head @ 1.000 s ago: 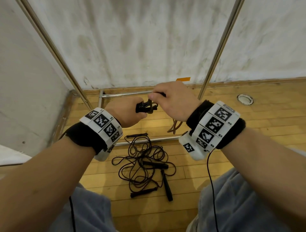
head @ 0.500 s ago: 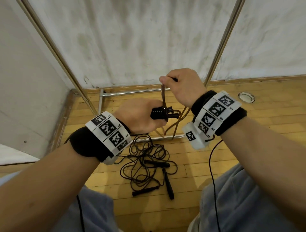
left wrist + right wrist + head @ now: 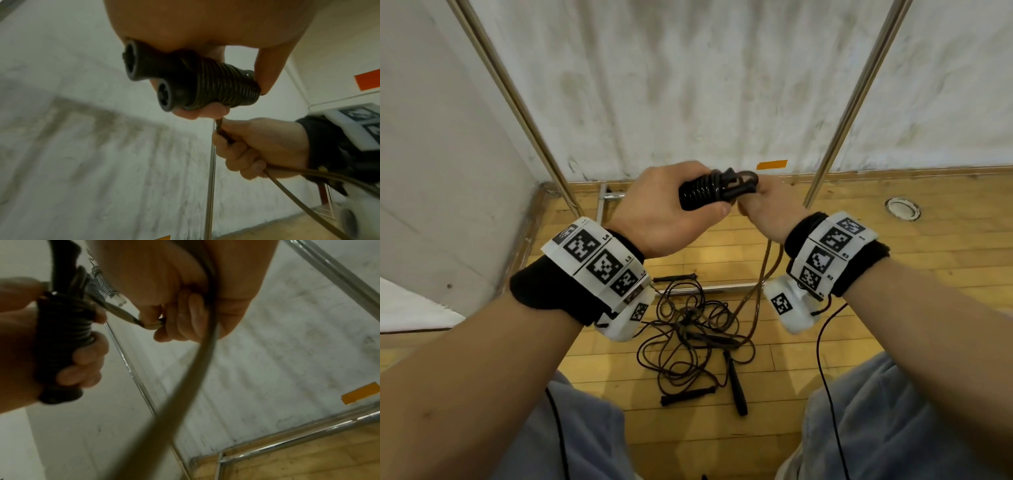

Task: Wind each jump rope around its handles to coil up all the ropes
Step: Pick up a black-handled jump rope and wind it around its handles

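Left hand [image 3: 667,209] wraps a pair of black handles [image 3: 156,76], rope coiled tight around them [image 3: 224,87]. Right hand [image 3: 767,209], just beside the coil's end, fingers curled on the free rope [image 3: 287,186], which hangs down to the wooden floor [image 3: 893,274]. Tangled ropes [image 3: 688,339] lie there, below both hands.

Both forearms reach forward and meet at chest height, wrists in black bands with white marker cuffs. The left hand [image 3: 667,209] is curled round a pair of handles [image 3: 164,76] wound with rope, thumb lying along the coils, fingers wrapped beneath. Just beside it the right hand [image 3: 767,209] is fisted on the rope [image 3: 224,134], knuckles turned away from the body
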Demonstrator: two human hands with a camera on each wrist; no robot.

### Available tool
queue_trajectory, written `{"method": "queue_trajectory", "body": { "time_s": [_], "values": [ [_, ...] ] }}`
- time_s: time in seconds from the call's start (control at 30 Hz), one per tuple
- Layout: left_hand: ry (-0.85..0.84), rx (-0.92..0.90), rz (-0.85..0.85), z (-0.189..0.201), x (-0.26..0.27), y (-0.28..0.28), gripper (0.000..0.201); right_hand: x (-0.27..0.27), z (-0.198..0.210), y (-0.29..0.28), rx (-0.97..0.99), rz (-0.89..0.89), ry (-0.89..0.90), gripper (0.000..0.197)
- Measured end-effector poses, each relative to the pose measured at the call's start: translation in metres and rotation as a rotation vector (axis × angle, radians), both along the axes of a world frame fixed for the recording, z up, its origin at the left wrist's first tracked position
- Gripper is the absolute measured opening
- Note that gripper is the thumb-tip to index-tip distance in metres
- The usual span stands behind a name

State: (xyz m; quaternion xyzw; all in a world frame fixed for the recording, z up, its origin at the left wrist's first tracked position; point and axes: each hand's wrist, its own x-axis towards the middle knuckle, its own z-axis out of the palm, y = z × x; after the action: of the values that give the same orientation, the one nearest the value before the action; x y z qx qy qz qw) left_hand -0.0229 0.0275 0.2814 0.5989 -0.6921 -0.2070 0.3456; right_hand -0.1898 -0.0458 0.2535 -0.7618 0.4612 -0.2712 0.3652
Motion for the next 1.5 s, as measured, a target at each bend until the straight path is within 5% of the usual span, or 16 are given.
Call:
{"method": "queue_trajectory", "body": {
  "time_s": [0.27,0.67,0.9,1.1,1.23,1.5],
  "values": [
    [-0.092,-0.096,0.238,-0.005,0.019,-0.016,0.034,0.020,-0.014,0.023,-0.172,0.092,-0.018,0.034],
    [-0.595,0.033,0.346,-0.031,0.039,-0.038,0.035,0.022,-0.017,0.038,-0.064,0.249,0.433,0.017],
    [-0.703,0.213,0.087,-0.045,0.018,-0.031,0.022,0.010,0.002,0.030,-0.440,0.187,0.421,0.023],
    [-0.575,0.124,-0.183,-0.035,0.001,-0.016,0.020,-0.005,0.006,0.008,-0.421,0.101,0.270,0.027],
    [-0.484,0.091,-0.110,-0.026,-0.001,-0.013,0.055,-0.009,0.008,0.004,-0.359,0.072,0.120,0.022],
    [0.187,0.078,-0.090,-0.006,-0.005,-0.003,0.035,-0.001,0.012,0.001,-0.209,0.004,-0.118,0.036]
  ]
}}
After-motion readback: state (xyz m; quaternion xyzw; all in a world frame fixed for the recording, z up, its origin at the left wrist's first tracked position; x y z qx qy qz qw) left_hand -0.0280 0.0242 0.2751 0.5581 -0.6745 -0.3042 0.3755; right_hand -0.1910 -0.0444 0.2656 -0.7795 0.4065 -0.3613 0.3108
